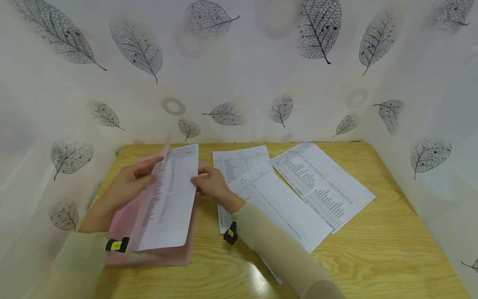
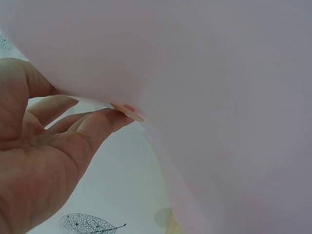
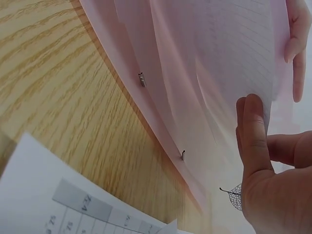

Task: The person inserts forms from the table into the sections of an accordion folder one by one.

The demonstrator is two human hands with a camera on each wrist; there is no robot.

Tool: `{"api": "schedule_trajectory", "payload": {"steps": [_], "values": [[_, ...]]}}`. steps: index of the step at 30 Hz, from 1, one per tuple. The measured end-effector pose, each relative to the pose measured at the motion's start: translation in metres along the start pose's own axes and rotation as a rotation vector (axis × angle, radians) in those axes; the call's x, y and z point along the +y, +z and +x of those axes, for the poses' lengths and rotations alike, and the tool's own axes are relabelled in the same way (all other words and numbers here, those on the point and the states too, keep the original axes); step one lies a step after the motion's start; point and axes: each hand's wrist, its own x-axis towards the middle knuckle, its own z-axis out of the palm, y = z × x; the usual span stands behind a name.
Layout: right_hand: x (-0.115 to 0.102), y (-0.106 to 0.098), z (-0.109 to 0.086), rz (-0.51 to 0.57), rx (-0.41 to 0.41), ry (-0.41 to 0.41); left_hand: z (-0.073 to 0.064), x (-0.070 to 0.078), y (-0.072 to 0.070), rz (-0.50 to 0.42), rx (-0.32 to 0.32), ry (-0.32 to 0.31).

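At the table's left, a pink translucent folder (image 1: 179,255) lies with its cover raised. My left hand (image 1: 128,182) holds the raised cover (image 2: 209,87) by its edge, between thumb and fingers. A printed sheet (image 1: 171,207) stands tilted inside, and my right hand (image 1: 213,183) pinches its right edge. In the right wrist view the fingers (image 3: 254,131) lie against the sheet's near face, with the thumb on the other side. Small metal prongs (image 3: 142,79) stick up from the folder beneath the lifted paper. How many sheets I hold is hard to tell.
Right of the folder, several printed sheets are spread on the wooden table (image 1: 358,249): one at the back (image 1: 239,160), one partly under my right forearm (image 1: 278,203), another farther right (image 1: 321,182). A leaf-patterned white curtain (image 1: 239,70) encloses the back and sides.
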Motion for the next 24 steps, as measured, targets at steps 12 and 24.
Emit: {"api": "schedule_trajectory", "payload": {"steps": [12, 24], "values": [[0.002, 0.011, 0.005, 0.018, 0.005, 0.004, 0.000, 0.000, 0.001, -0.044, -0.019, 0.008], [0.005, 0.020, 0.011, -0.002, 0.017, 0.000, 0.001, 0.001, 0.001, -0.042, -0.006, 0.020]]}}
